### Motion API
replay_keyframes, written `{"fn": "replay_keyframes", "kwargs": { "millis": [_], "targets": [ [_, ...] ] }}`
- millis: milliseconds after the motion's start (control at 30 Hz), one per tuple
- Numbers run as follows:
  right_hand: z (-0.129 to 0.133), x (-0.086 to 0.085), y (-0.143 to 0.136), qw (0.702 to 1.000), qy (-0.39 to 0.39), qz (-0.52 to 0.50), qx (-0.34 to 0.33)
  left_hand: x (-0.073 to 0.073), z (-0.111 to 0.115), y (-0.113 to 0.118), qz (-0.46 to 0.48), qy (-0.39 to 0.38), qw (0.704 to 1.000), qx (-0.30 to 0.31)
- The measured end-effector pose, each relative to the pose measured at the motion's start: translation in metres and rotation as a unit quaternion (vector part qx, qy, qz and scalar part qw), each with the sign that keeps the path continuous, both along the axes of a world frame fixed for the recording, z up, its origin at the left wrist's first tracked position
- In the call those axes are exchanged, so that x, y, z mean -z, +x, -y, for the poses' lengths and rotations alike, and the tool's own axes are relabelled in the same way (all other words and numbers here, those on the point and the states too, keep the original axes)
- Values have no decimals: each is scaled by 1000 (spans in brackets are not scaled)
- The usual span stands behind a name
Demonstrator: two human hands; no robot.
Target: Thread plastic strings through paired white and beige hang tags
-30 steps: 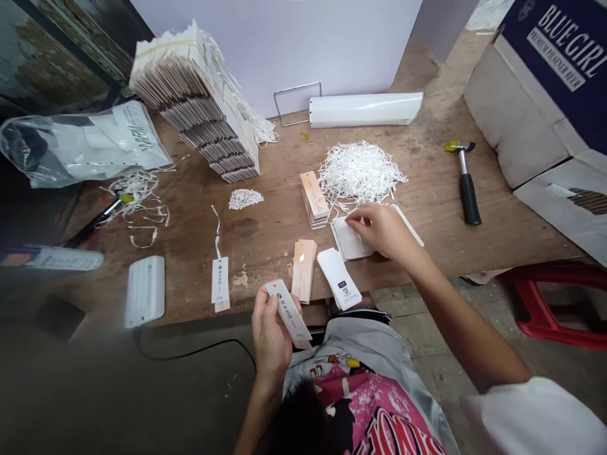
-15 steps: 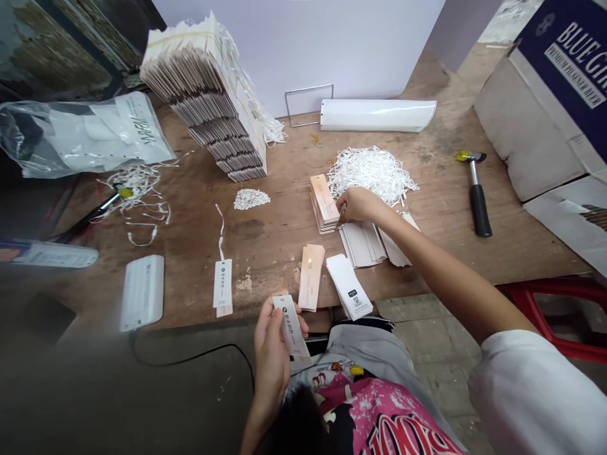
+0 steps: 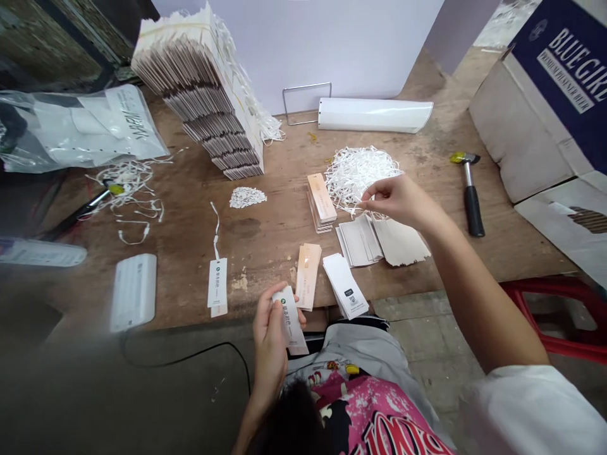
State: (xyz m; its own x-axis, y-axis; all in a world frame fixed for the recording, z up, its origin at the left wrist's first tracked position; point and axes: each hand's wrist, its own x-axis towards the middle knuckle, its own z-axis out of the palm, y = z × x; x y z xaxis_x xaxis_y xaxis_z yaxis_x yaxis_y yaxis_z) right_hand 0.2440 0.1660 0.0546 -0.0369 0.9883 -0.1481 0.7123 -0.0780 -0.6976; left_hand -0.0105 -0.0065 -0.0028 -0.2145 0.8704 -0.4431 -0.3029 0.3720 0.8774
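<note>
My left hand [image 3: 274, 325] holds hang tags [image 3: 290, 319] near the table's front edge, a white one with dark print on top and a peach edge below. Over the near side of a heap of white tag strings [image 3: 353, 167], my right hand [image 3: 391, 199] pinches with thumb and forefinger; a thin white string seems to be at the fingertips. Peach tags [image 3: 322, 197] lie stacked just left of the heap. Closer to me are another peach stack [image 3: 308, 277] and a stack of white tags [image 3: 346, 287]. Grey cards [image 3: 359, 241] lie below my right hand.
A finished-looking tag with its string [image 3: 218, 284] lies at left, near a small white pile [image 3: 247, 197]. Tall banded tag bundles [image 3: 199, 95] stand behind. A hammer [image 3: 470, 196] lies right, beside a carton [image 3: 526, 120]. A white device [image 3: 133, 292] sits at the front left.
My right hand has moved right, from beside the peach stack to over the string heap's near side, uncovering more grey card. My left hand keeps its tags, tilted slightly differently.
</note>
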Motion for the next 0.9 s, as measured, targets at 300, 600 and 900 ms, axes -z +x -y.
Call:
{"fn": "replay_keyframes", "kwargs": {
  "millis": [300, 600, 900],
  "targets": [
    [100, -41, -8, 969, 43, -242, 33, -34, -21, 24, -62, 103, 983, 138],
    [176, -14, -46, 970, 37, -238, -14, -35, -15, 47, -54, 90, 970, 219],
    [208, 18, -66, 929, -51, -367, 15, -37, -12, 32, -97, 38, 993, 51]
  ]
}}
